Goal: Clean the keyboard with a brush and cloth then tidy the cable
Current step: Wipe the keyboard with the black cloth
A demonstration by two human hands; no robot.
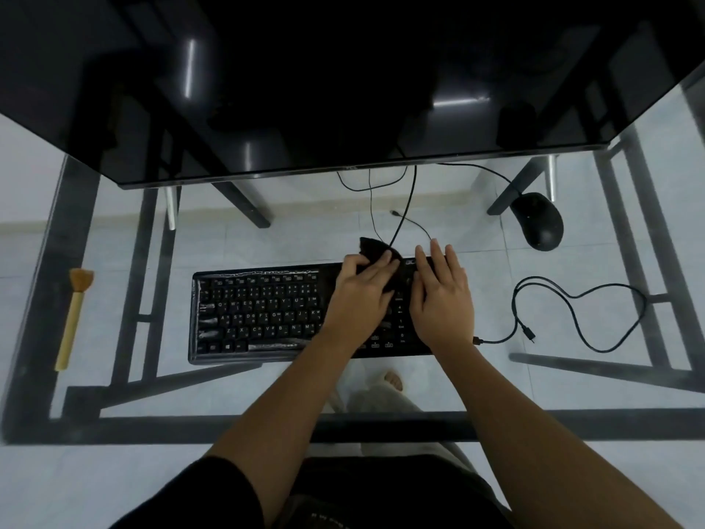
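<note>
Black soft cloth (375, 252), bunched up, sits at the far edge of the black full-size keyboard (259, 311), towards its right end. The left hand (360, 295) grasps it, fingers curled over the fabric and pressing it onto the keys. The right hand (440, 299) lies flat on the keyboard's right end, over the number pad, with fingers straight and holding nothing; it seems to steady the board. The step in hand looks like the wiping pass. To do it well, keep that flat hand bearing down so the keyboard does not skid on the clear glass desk top (267, 391), draw the cloth row by row from far to near, and refold it to a fresh face as it picks up dust. Light pressure should spare the keycaps, and the thin dark wires just beyond the cloth are best avoided. The wooden-handled brush with tan bristles (74, 318) rests well apart at the desk's left edge. The loose black cable (515, 303) sprawls in an untidy loop to the right of the keyboard, not yet tidied. A black computer mouse (540, 223) lies far right, below the dark monitor (343, 70). No tray, box or other container shows, so nothing is stored in one.
</note>
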